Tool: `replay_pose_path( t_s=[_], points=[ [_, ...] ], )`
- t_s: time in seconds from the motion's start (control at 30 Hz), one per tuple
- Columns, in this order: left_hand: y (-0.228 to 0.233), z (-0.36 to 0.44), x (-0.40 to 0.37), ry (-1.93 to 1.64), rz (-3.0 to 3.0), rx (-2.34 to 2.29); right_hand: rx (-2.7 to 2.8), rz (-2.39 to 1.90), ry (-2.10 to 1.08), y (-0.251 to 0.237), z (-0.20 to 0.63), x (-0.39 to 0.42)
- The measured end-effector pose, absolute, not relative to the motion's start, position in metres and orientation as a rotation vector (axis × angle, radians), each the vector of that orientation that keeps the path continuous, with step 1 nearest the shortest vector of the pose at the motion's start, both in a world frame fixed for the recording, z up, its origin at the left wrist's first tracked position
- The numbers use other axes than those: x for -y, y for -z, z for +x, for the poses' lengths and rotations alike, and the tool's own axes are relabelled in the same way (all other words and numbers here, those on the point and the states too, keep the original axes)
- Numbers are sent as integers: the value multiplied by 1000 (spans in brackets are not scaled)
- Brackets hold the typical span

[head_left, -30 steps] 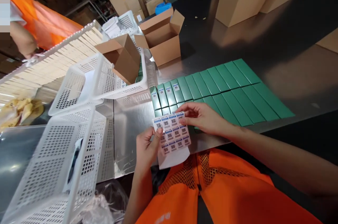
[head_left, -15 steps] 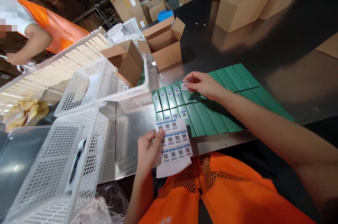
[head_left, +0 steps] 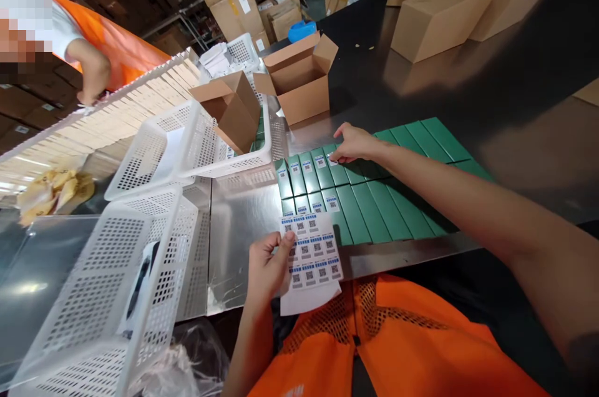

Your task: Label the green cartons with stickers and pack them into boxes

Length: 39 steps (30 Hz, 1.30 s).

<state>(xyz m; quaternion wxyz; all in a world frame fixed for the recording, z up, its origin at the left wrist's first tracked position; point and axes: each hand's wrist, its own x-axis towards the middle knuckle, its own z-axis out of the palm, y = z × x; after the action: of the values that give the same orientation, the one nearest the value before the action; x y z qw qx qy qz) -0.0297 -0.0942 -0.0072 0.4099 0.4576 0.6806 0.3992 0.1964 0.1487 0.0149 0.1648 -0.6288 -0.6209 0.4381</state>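
A sticker sheet [head_left: 312, 254] is held upright near the table edge by the left hand [head_left: 267, 266], pinched between the thumb on its face and the curled fingers behind; rows of small QR labels are seen on its upper part, with blank backing below. The right hand [head_left: 356, 145] is stretched out over the green boxes [head_left: 374, 197], its fingertips pressed down on the top end of a box in the far row, just beside the boxes already labelled; the hand is nearly closed, and whether a label is under the fingers cannot be told. The boxes are laid flat in two rows, side by side and touching, on a metal table [head_left: 238, 222]. White labels are shown on the leftmost boxes of both rows, while those to the right are bare. Left of the boxes a white basket [head_left: 187, 153] is set, with an open carton [head_left: 229, 107] tilted in it; a second open carton [head_left: 299, 78] stands upright just behind the far row. Another white basket [head_left: 107, 284] lies tipped at the lower left. Closed cartons [head_left: 442, 13] are placed well apart on the far side of the table. At the upper left a person's arm [head_left: 91, 69] in an orange vest is seen over a long tray [head_left: 107, 119] of pale cards
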Motion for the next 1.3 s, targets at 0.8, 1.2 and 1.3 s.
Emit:
replay_pose_path(
  t_s=[0.8,1.2,1.3],
  points=[
    [5,-26,93,-1040,1136,-1726,1661,-1123,-1507,-26,220,-44],
    [7,-25,93,-1028,1129,-1717,1862,-1554,-1486,2,228,-47],
    [6,-23,92,-1009,1160,-1708,2045,-1661,-1262,-4,223,-46]
  ],
)
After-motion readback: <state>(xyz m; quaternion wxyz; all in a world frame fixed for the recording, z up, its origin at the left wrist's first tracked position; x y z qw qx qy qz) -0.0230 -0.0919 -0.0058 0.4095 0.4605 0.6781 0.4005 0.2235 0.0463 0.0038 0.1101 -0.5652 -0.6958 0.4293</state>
